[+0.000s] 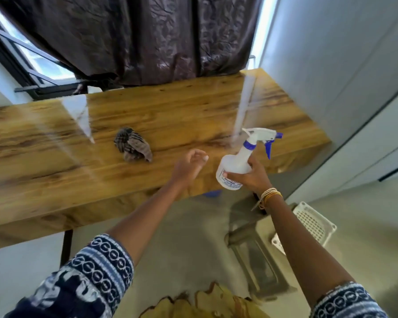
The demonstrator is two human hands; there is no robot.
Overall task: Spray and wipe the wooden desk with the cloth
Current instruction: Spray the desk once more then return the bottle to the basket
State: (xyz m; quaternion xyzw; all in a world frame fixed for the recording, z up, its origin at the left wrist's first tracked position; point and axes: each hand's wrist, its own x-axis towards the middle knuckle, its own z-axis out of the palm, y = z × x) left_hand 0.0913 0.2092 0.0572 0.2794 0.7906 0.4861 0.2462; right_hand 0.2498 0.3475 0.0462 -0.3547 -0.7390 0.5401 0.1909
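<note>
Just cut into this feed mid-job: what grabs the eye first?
The white spray bottle with blue trigger, gripped in the right hand over the desk's near edge, nozzle pointing right. Next, the crumpled striped cloth lying alone mid-desk, untouched, with the left hand hovering loosely curled just right of it. The glossy wooden desk throws back window glare beneath a dark curtain.

A dark patterned curtain (pixel 143 37) hangs at the far side, covering the middle of a window (pixel 36 58) with a black frame. A pale wall (pixel 336 53) stands at the right. On the floor (pixel 189 237), near right, a white perforated basket (pixel 313 222) lies tilted beside a grey metal stand (pixel 255 246).
</note>
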